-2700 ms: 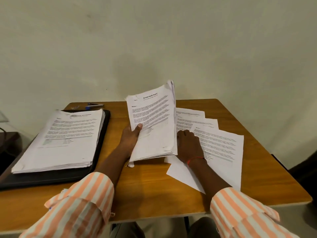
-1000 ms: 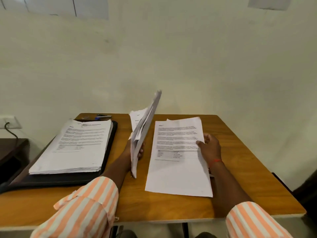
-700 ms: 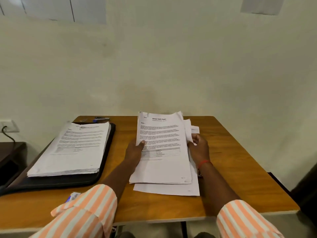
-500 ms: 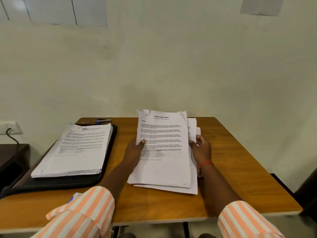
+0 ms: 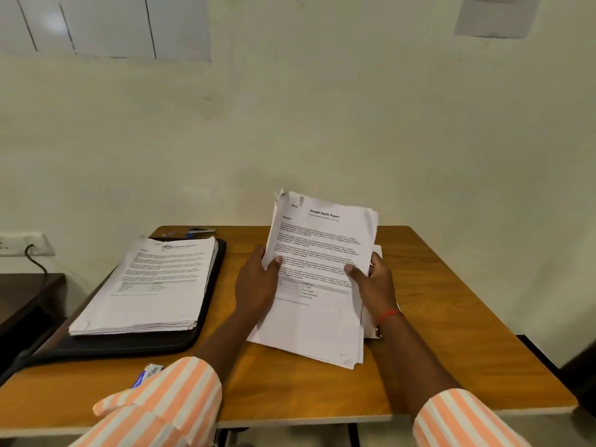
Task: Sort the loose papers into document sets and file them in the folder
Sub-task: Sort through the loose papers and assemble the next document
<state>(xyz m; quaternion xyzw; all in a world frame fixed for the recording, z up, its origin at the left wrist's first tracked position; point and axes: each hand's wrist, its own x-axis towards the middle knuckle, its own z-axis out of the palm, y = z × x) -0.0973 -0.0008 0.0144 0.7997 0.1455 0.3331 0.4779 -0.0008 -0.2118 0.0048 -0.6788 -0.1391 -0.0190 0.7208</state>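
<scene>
A stack of printed papers (image 5: 319,253) headed "Sample Health Report" stands tilted up over the middle of the wooden table (image 5: 445,333), its lower edge near the tabletop. My left hand (image 5: 258,282) grips its left edge with the thumb on the front page. My right hand (image 5: 375,282) grips its right edge the same way. At the left, a second thick stack of papers (image 5: 151,282) lies flat on an open black folder (image 5: 206,317).
A blue-and-black stapler (image 5: 200,231) lies at the table's far edge behind the folder. A wall socket with a black cable (image 5: 22,245) is at the far left above a dark side table (image 5: 25,291). The wall rises close behind the table.
The loose sheets on the right were gathered under the stack my left hand held. Both hands now grip the combined stack and have tilted it up off the table.
</scene>
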